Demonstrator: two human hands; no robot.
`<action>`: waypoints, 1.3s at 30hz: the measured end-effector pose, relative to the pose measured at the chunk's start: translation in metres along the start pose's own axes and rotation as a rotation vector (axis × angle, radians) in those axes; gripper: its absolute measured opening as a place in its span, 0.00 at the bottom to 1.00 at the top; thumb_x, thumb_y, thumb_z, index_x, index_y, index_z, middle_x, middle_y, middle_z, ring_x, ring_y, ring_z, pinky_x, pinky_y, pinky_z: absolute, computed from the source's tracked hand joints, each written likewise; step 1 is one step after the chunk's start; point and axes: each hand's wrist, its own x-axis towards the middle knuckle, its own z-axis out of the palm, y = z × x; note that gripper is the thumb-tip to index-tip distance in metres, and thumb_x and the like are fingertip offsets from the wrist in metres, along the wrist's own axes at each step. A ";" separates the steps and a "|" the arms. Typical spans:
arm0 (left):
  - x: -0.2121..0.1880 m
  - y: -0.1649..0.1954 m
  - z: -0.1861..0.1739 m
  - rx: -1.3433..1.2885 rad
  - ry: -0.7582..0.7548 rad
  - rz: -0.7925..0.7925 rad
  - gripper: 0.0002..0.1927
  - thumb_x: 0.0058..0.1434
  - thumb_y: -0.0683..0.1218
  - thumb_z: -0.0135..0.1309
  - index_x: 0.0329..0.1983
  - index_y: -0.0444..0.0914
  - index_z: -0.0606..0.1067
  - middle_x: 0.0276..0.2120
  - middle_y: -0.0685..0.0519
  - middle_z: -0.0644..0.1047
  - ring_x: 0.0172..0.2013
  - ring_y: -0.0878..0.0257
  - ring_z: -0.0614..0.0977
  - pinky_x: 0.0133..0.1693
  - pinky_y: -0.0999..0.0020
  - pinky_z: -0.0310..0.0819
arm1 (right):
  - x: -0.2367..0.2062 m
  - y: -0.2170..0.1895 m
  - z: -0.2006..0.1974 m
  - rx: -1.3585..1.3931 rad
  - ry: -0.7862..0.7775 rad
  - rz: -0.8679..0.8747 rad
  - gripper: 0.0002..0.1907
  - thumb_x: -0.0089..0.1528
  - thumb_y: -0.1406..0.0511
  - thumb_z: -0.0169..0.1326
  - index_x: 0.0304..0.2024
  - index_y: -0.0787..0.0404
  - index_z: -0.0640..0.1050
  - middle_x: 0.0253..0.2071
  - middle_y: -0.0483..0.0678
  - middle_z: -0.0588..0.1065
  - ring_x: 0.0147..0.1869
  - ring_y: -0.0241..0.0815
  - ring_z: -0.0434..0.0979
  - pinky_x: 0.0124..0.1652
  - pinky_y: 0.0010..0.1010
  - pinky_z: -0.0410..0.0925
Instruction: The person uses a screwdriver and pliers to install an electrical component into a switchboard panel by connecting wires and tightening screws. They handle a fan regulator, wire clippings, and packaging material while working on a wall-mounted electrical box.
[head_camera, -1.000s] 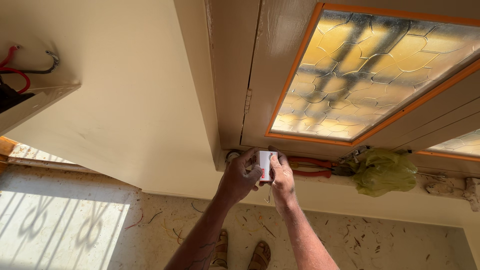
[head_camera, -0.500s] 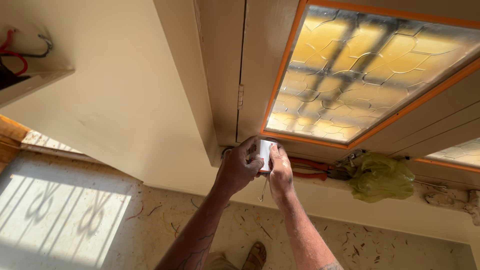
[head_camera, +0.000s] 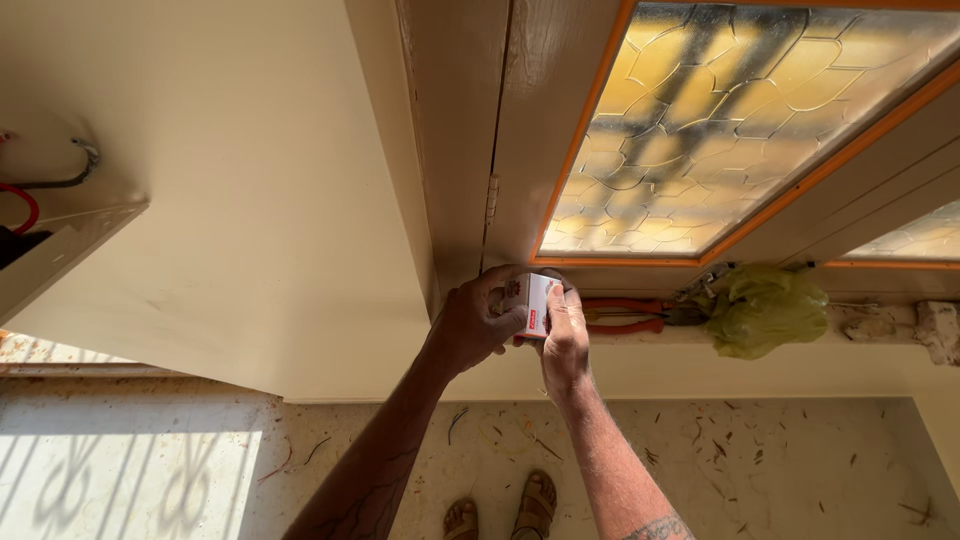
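Both hands are gripping a small box (head_camera: 530, 303): left hand (head_camera: 480, 325) cradling it, right hand (head_camera: 565, 340) pinching its edge; pliers (head_camera: 625, 315) lying beside on the sill (head_camera: 880, 345).

**Count of things on and around the window ledge**

Hands: two, a left hand (head_camera: 478, 325) and a right hand (head_camera: 565, 343), both raised to the ledge.

Small white cardboard box with red print (head_camera: 531, 303): one, between the two hands.

Pliers with orange-red handles (head_camera: 625, 315): one pair, lying on the ledge.

Crumpled green plastic bag (head_camera: 765, 308): one, just beside the pliers.

Patterned amber glass panes in orange frames: two, a large one (head_camera: 720, 120) and a sliver of a second (head_camera: 920, 238) at the right edge.

Brown sandals (head_camera: 500, 518): two, on the speckled floor below.

Red wire loop (head_camera: 22, 208): one, far left.
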 end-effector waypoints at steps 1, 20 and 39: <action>0.001 0.001 -0.003 0.016 -0.004 0.020 0.31 0.55 0.43 0.56 0.65 0.39 0.70 0.34 0.49 0.84 0.25 0.66 0.84 0.27 0.70 0.82 | 0.001 0.001 0.004 0.019 0.007 -0.046 0.19 0.72 0.53 0.38 0.55 0.59 0.66 0.40 0.50 0.75 0.38 0.39 0.76 0.34 0.33 0.72; -0.051 -0.011 -0.010 -0.059 0.040 0.083 0.30 0.62 0.45 0.57 0.68 0.37 0.67 0.41 0.46 0.84 0.28 0.63 0.85 0.22 0.68 0.81 | -0.042 0.000 0.027 -0.035 0.014 -0.043 0.27 0.72 0.47 0.37 0.62 0.57 0.69 0.40 0.48 0.74 0.37 0.36 0.76 0.33 0.30 0.72; -0.081 0.001 0.032 0.125 0.091 -0.064 0.29 0.60 0.40 0.47 0.67 0.41 0.59 0.28 0.44 0.80 0.23 0.59 0.84 0.24 0.66 0.82 | -0.060 0.002 0.003 -0.289 -0.074 -0.115 0.26 0.70 0.47 0.42 0.61 0.58 0.70 0.32 0.45 0.73 0.29 0.31 0.70 0.25 0.25 0.66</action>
